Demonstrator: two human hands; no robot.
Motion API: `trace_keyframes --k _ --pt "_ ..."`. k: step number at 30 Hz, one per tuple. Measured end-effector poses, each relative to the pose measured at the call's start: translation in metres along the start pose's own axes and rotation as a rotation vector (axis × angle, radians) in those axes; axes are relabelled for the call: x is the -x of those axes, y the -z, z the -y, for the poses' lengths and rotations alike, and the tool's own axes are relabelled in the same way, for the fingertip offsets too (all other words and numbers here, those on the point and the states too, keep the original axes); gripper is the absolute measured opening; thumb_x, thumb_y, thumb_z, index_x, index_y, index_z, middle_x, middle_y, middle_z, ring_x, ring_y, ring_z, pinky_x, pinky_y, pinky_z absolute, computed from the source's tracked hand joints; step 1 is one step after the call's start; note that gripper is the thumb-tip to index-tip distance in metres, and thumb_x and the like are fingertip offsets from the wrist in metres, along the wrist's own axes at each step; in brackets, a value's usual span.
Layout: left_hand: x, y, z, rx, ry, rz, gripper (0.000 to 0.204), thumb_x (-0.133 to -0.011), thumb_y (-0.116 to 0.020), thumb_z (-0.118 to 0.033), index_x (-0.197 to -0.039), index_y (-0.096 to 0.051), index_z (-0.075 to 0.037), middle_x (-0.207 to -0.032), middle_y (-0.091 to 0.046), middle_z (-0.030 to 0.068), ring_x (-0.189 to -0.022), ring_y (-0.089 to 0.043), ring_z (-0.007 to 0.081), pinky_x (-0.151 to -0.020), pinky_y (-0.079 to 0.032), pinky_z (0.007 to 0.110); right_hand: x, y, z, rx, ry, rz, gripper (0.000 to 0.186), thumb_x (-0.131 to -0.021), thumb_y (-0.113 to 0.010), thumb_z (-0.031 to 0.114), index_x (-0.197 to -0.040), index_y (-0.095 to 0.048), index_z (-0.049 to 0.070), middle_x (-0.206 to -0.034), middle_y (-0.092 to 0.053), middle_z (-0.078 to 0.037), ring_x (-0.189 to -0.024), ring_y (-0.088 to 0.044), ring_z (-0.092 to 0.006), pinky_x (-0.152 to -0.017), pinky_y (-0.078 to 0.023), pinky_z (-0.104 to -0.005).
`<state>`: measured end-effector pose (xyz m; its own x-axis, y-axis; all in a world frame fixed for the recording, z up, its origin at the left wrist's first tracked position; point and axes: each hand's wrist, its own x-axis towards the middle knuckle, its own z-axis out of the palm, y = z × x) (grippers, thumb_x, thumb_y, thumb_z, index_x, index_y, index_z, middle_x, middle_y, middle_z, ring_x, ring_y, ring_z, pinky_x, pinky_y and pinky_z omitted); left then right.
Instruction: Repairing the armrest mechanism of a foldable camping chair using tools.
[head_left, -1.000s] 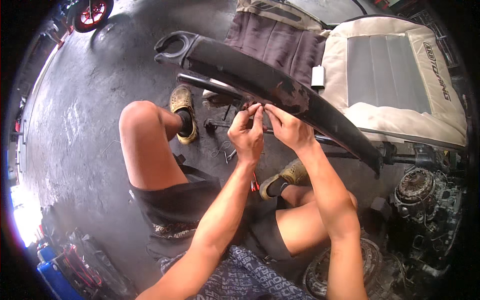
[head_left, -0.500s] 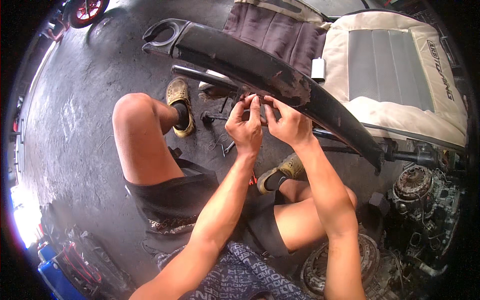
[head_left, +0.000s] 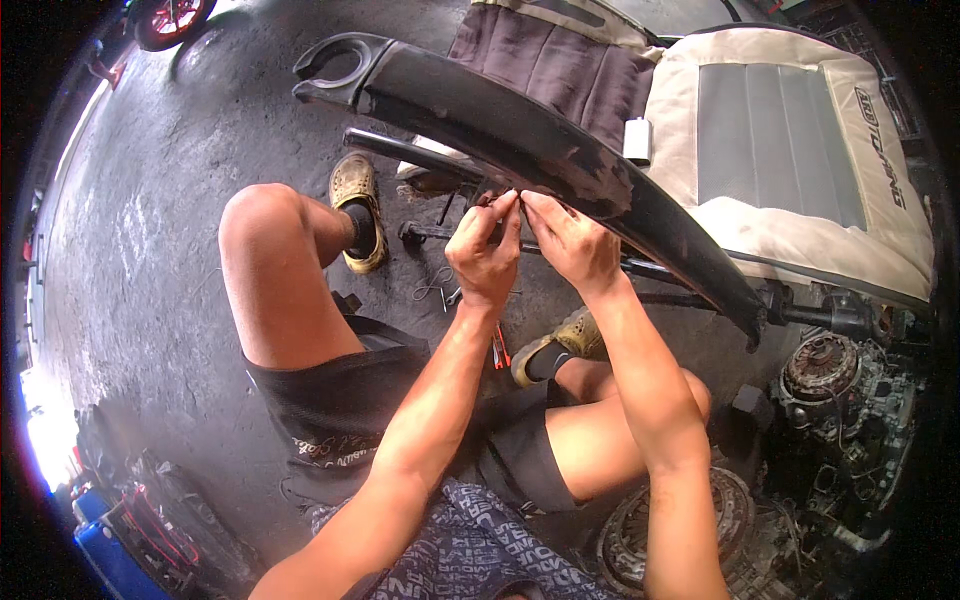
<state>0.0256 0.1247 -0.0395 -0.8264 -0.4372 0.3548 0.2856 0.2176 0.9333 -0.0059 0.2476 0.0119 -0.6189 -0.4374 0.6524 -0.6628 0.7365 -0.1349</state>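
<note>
My left hand (head_left: 482,258) is at the near lower edge of a long, curved black armrest (head_left: 470,115), thumb and fingertips pressed together. My right hand (head_left: 578,245) meets it there in a pinch, the fingertips of both nearly touching. Whatever lies between them is too small to make out. The armrest slants from upper left to lower right. Its upper end has a C-shaped opening, and its side is scuffed brown near my fingers. Just below runs a black metal tube (head_left: 405,152).
Behind the armrest stands a seat with a beige and grey cover (head_left: 765,140), a small white box (head_left: 637,140) on it. An orange-red tool (head_left: 500,347) and a wrench (head_left: 453,299) lie on the floor (head_left: 150,250). Greasy round machine parts (head_left: 825,365) sit at right.
My right fingers have moved slightly left and closed in beside my left fingertips. Both forearms shifted a little left, uncovering more of the orange-red tool. The armrest's upper end has shifted slightly.
</note>
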Motion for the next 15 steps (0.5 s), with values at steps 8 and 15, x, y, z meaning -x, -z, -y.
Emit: trace_keyframes --k 8,15 --pt "-0.007 0.009 0.0 -0.087 -0.174 0.038 0.023 -0.078 -0.072 0.004 -0.1 -0.072 -0.002 -0.079 -0.066 0.0111 -0.066 -0.066 0.0197 -0.059 -0.052 0.028 -0.009 0.0 0.005 -0.094 -0.038 -0.048 0.015 -0.078 -0.073 0.004 -0.092 -0.071 0.009 -0.082 -0.072 -0.01 -0.072 -0.07 -0.0264 -0.066 -0.055 -0.0337" --pt "-0.007 0.01 -0.002 -0.111 -0.201 0.063 0.022 -0.078 -0.072 0.005 -0.098 -0.071 -0.002 -0.079 -0.067 0.0098 -0.066 -0.066 0.02 -0.058 -0.053 0.028 0.004 -0.002 0.005 0.018 -0.111 -0.009 0.014 -0.078 -0.073 0.003 -0.09 -0.07 0.009 -0.081 -0.071 -0.009 -0.067 -0.069 -0.0258 -0.063 -0.055 -0.0344"
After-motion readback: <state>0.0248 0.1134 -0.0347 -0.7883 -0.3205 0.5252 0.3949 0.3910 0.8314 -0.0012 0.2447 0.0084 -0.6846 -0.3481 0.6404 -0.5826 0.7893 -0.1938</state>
